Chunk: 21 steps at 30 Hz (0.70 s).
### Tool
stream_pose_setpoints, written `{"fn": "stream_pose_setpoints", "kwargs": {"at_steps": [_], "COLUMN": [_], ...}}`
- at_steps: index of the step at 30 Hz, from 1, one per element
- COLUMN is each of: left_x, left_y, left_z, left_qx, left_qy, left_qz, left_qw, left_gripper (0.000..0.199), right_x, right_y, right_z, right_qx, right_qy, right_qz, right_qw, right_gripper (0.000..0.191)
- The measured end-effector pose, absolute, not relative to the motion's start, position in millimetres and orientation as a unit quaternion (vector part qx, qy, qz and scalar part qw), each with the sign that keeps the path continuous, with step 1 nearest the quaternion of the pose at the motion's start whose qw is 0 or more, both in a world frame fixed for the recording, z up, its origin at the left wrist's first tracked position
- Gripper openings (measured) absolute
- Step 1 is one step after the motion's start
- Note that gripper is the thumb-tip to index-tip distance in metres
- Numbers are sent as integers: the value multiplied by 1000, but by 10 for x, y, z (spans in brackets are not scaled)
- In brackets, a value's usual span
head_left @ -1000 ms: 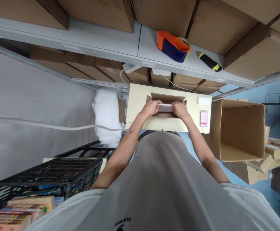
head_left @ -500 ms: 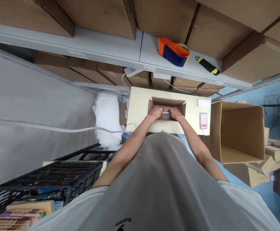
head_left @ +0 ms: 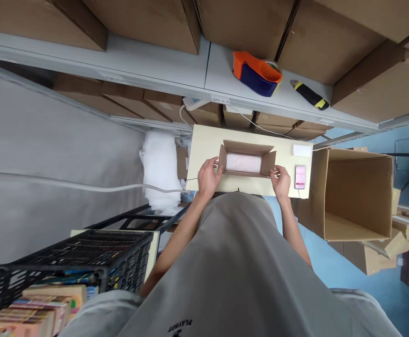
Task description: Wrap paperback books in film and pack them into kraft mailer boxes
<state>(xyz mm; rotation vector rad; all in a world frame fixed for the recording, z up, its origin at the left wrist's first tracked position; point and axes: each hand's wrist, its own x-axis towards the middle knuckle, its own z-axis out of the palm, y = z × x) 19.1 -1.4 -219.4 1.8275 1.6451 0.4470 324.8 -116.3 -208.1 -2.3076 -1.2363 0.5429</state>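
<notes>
A small open cardboard box (head_left: pixel 248 149) sits on the cream tabletop (head_left: pixel 204 140) with its flaps standing up. Inside it lies a white-wrapped bundle (head_left: pixel 244 163), its contents hidden by the wrapping. At the box's left end is my left hand (head_left: pixel 209 177), thumb and fingers bent around the edge of the end flap. My right hand (head_left: pixel 281 181) has its fingertips closed at the near corner of the right end flap. Both hands are outside the box, off the bundle.
A phone (head_left: pixel 300 177) and a white slip (head_left: pixel 302 150) lie at the table's right. An orange-blue tape dispenser (head_left: pixel 257 74) and a cutter knife (head_left: pixel 310 95) rest on the shelf (head_left: pixel 155 65). White wrapping (head_left: pixel 160 168), a black crate (head_left: pixel 120 252) and a large open carton (head_left: pixel 357 192) flank the table.
Both hands have come out of the box, letting go of the white bundle, and moved apart to the box's two ends. The bundle now lies flat inside.
</notes>
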Motion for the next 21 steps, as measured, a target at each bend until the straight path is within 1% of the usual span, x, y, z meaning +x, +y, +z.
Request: {"fn": "stream_pose_setpoints", "kwargs": {"at_steps": [3, 6, 8, 10, 12, 14, 16, 18, 19, 20, 21], "left_x": [253, 308, 331, 344, 357, 377, 407, 444, 462, 477, 490], "left_y": [-47, -51, -32, 3, 51, 105, 164, 232, 269, 308, 348], "left_z": [-2154, -2123, -2124, -2135, -2144, -2143, -2131, -2113, -2105, -2097, -2089], "left_qx": [720, 776, 808, 822, 822, 814, 801, 785, 780, 780, 785], "left_qy": [600, 517, 461, 440, 450, 468, 488, 515, 527, 532, 527], "left_qz": [154, 117, 80, 50, 36, 29, 29, 57, 85, 115, 142], "left_qw": [313, 342, 358, 358, 348, 342, 346, 339, 326, 310, 293], "left_gripper": [37, 39, 47, 54, 52, 45, 45, 54, 63, 73, 82], "right_x": [3126, 3028, 3023, 3070, 3150, 3231, 3281, 3286, 3272, 3250, 3224], "right_y": [-1133, -1097, -1082, -1071, -1052, -1018, -969, -911, -883, -858, -839], "right_z": [-2096, -2106, -2116, -2115, -2095, -2060, -2026, -2013, -2018, -2030, -2047], "right_qx": [-819, -766, -732, -713, -697, -681, -682, -711, -734, -759, -783], "right_qy": [-490, -563, -604, -622, -631, -639, -635, -614, -598, -580, -561], "right_qz": [204, 238, 274, 303, 328, 347, 352, 332, 313, 288, 260], "right_qw": [218, 199, 158, 113, 91, 88, 89, 84, 78, 70, 63], "right_gripper": [38, 43, 55, 71, 78, 73, 58, 43, 38, 36, 39]}}
